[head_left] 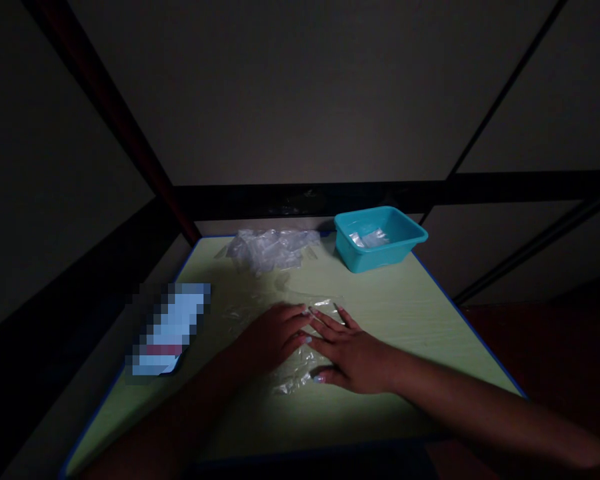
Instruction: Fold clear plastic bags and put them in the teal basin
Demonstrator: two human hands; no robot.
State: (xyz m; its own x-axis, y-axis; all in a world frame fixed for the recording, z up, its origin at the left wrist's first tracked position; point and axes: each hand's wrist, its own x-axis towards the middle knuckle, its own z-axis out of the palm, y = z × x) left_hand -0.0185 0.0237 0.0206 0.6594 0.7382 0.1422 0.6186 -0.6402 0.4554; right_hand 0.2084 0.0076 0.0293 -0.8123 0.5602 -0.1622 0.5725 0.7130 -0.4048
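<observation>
A clear plastic bag or film lies flat on the table before me, partly covered by both hands. My left hand rests on its left part, fingers stretched to the right and slightly bent, the tips meeting the fingers of the other hand. Spread flat over the right part of the plastic is my right hand, its thumb and fingers apart. Neither hand grips anything visible. Beyond them sits a loose heap of clear plastic bags at the table's far edge.
At the far right corner stands a turquoise plastic basin with some clear or silvery packets inside. A blurred-out phone-like device lies at the left edge. The pale green table has a blue rim, with a wall close behind.
</observation>
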